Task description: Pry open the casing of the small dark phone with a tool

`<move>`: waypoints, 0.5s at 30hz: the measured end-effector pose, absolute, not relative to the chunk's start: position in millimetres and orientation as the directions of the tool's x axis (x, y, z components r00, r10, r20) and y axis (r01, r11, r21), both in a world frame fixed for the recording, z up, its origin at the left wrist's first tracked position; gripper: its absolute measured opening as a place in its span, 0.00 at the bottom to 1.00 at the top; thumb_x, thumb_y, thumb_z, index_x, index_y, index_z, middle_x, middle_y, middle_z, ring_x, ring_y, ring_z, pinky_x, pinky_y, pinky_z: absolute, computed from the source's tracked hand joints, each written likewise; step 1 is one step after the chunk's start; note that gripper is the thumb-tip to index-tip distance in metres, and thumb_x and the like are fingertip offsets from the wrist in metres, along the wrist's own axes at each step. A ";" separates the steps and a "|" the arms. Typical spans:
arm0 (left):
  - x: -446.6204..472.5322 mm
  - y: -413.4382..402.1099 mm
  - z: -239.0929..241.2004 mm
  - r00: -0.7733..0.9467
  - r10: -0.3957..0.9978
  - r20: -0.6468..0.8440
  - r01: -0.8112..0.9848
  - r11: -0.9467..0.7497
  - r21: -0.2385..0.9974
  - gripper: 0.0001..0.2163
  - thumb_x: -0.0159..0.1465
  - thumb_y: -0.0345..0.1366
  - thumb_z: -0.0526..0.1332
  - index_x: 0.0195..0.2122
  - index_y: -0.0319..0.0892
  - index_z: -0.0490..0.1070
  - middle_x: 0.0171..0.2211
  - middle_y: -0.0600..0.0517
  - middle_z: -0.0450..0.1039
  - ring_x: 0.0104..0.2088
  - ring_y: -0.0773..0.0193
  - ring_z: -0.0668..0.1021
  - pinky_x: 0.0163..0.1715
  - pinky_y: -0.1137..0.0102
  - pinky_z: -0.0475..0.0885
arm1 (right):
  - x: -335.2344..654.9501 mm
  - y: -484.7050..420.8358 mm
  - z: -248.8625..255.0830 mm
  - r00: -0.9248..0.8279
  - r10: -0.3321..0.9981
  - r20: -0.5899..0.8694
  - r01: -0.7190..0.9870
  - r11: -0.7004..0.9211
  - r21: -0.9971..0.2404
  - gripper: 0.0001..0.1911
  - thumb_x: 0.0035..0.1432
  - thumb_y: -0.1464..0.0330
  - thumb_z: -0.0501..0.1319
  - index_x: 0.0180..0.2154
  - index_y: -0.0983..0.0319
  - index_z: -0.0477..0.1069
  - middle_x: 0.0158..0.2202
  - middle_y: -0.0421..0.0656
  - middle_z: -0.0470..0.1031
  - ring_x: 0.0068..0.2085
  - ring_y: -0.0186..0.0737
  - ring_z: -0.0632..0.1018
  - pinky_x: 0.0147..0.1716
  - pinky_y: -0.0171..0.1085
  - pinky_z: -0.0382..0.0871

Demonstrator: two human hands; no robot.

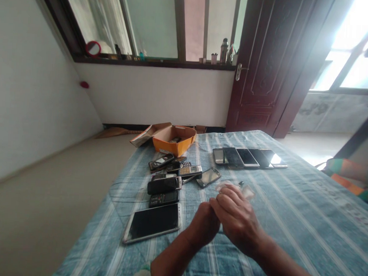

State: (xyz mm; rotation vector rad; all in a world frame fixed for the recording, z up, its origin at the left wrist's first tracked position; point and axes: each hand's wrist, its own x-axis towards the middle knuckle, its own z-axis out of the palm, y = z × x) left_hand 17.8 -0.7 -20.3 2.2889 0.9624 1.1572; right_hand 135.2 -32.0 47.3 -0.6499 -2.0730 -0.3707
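My left hand (pixel 203 225) and my right hand (pixel 236 215) meet over the middle of the blue striped cloth (pixel 290 216), both with fingers curled. Together they seem to hold a thin clear plastic piece (pixel 248 191), its edges showing past the right fingers; a small dark tip (pixel 241 183) sticks out beyond it. A large dark-screened phone (pixel 153 223) lies just left of my left hand. Further out, several old keypad phones (pixel 170 174) lie in a cluster, with one more phone (pixel 208 177) beside them.
A row of several smartphones (pixel 250 157) lies at the far side of the cloth. An open orange cardboard box (pixel 174 140) sits at the far left corner. A dark wooden door (pixel 266 64) stands behind, and a window sill (pixel 150 62) holds small items.
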 end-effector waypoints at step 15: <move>15.4 -11.0 7.5 0.461 0.719 0.519 0.356 -0.686 0.634 0.08 0.65 0.30 0.51 0.30 0.38 0.67 0.23 0.55 0.67 0.23 0.69 0.70 0.23 0.76 0.63 | 150.4 -23.3 52.9 -0.288 0.459 0.840 0.521 0.811 -0.264 0.15 0.62 0.78 0.51 0.31 0.66 0.75 0.28 0.46 0.73 0.35 0.41 0.74 0.38 0.43 0.70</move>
